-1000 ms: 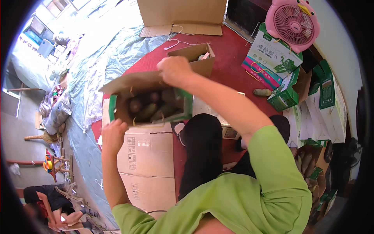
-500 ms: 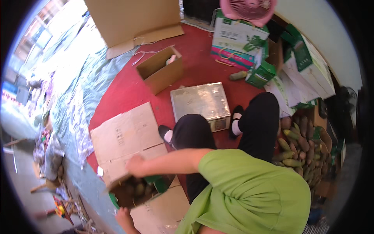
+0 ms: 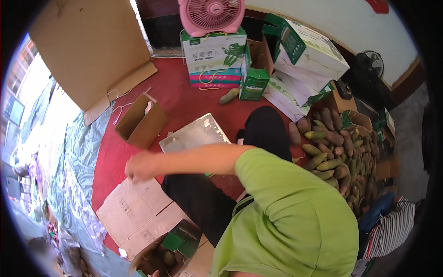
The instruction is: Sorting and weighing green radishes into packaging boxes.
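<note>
Right hand [image 3: 138, 167]: reaching across the body toward the person's left, hovering over the edge of the flattened cardboard; grip loosely curled, nothing seen in it, blurred, so cannot tell open from closed.
Left hand: only a sliver at the bottom edge of the view, just beside the small box of fruit; grip hidden.
Flattened cardboard [image 3: 134, 212]: pale sheets lying on the red floor, at its left side, under and below the right hand.
Box of fruit [image 3: 161, 251]: brown carton with green flaps, open, dark oval fruit inside; on the lower corner of the flattened cardboard, near the bottom edge of the view.
Metal tray [image 3: 194, 135]: shiny, flat, on the red floor just above the outstretched right arm.
Open brown box [image 3: 140, 122]: small, tilted, left of the tray, near the floor's left edge.
Large cardboard sheet [image 3: 87, 51]: leaning upright at the far left corner of the floor.
Pink fan [image 3: 211, 14]: atop a stack of white and green cartons [image 3: 212, 55] at the far edge.
Fruit pile [image 3: 337, 152]: green and brown oval fruit heaped on the floor at the person's right.
Red floor [image 3: 184, 99]: carries everything.
Plastic sheeting [image 3: 69, 161]: grey-blue, along the floor's left edge.
</note>
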{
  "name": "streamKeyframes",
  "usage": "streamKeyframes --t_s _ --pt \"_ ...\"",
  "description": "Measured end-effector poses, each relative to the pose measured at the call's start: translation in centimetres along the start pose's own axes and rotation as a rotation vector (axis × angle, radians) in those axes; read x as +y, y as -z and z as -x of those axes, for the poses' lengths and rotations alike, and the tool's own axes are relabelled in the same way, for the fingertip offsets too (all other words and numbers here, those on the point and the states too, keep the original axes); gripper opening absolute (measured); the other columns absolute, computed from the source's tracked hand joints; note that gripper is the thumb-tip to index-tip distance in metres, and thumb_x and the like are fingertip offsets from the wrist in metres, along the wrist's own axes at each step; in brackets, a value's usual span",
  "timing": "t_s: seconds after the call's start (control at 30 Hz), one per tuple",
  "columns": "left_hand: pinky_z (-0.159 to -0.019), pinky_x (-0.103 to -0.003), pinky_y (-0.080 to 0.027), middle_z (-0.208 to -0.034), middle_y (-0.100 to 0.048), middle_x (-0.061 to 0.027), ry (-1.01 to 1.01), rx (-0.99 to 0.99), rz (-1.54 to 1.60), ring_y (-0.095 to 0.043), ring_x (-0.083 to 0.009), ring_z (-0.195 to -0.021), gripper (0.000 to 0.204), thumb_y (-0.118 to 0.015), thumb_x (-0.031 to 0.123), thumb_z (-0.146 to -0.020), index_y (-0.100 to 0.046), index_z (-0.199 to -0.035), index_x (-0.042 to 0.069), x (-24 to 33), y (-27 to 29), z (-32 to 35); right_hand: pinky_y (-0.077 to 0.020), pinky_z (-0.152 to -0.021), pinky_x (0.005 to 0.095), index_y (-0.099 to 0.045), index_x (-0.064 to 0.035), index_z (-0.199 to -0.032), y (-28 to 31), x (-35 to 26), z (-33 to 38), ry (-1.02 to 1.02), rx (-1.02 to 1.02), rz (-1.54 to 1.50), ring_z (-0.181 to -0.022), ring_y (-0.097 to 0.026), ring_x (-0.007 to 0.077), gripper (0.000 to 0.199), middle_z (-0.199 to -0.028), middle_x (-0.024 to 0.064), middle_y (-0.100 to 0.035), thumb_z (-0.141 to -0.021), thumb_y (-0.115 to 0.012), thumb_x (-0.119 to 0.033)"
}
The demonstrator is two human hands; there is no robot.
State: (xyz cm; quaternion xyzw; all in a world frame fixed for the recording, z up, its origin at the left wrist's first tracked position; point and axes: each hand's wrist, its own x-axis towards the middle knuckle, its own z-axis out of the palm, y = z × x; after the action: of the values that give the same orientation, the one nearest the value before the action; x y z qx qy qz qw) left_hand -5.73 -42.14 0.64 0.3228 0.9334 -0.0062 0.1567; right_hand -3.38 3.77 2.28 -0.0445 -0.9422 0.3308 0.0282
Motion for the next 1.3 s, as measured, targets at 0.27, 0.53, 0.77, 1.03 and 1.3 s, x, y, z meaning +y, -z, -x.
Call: streamKeyframes --t_s 0.27,0.53,0.77,1.03,1.3 --pt "-0.086 -0.044 -0.048 -0.109 -0.062 -0.0248 -0.186 0.066 0.101 -0.060 -0.0395 -0.100 0.034 -0.065 0.014 -0.082 -0.066 -0.115 0.008 10.9 4.7 -6.3 -0.0500 -0.059 0.0260 -0.070 -0.0016 -0.090 13.6 17.6 18.0 -0.404 0.875 -0.456 -0.069 -0.064 0.0122 0.021 -0.079 0.0046 -0.067 -0.083 -0.065 -0.021" --pt "-0.074 -0.041 -0.047 -0.085 -0.063 -0.0111 -0.667 0.406 0.215 -0.061 -0.0299 -0.081 0.010 -0.059 0.004 -0.081 -0.067 -0.088 0.005 24.5 5.2 -14.2 -0.0463 -0.060 0.0261 -0.068 -0.0095 -0.098 17.1 25.6 40.6 -0.840 1.509 -0.406 -0.072 -0.061 0.0108 0.017 -0.082 -0.0001 -0.066 -0.085 -0.066 -0.020" --pt "-0.076 -0.039 -0.047 -0.087 -0.066 -0.0099 -0.995 0.253 0.386 -0.062 -0.0291 -0.082 0.013 -0.065 0.002 -0.079 -0.069 -0.091 0.005 37.5 6.3 -16.3 -0.0469 -0.082 0.0405 -0.068 -0.0086 -0.099 22.2 25.4 45.7 -0.940 1.332 0.872 -0.108 -0.056 0.0273 0.024 -0.117 0.0068 -0.063 -0.076 -0.070 -0.014" --pt "-0.071 -0.040 -0.048 -0.084 -0.066 -0.0089 -1.152 0.084 0.389 -0.062 -0.0309 -0.077 0.012 -0.066 0.007 -0.079 -0.070 -0.090 0.008 42.9 1.7 -19.1 -0.0413 -0.088 0.0476 -0.060 -0.0116 -0.117 25.2 25.3 47.7 -1.252 0.827 1.155 -0.125 -0.044 0.0245 0.044 -0.136 0.0052 -0.047 -0.076 -0.073 -0.022" --pt "-0.069 -0.040 -0.049 -0.082 -0.065 -0.0100 -1.032 0.007 0.394 -0.062 -0.0314 -0.076 0.012 -0.066 0.009 -0.080 -0.071 -0.091 0.008 41.5 0.7 -20.4 -0.0409 -0.086 0.0446 -0.065 -0.0105 -0.104 23.5 20.4 50.8 -1.454 0.999 1.170 -0.110 -0.053 0.0233 0.029 -0.116 0.0041 -0.059 -0.078 -0.070 -0.022"
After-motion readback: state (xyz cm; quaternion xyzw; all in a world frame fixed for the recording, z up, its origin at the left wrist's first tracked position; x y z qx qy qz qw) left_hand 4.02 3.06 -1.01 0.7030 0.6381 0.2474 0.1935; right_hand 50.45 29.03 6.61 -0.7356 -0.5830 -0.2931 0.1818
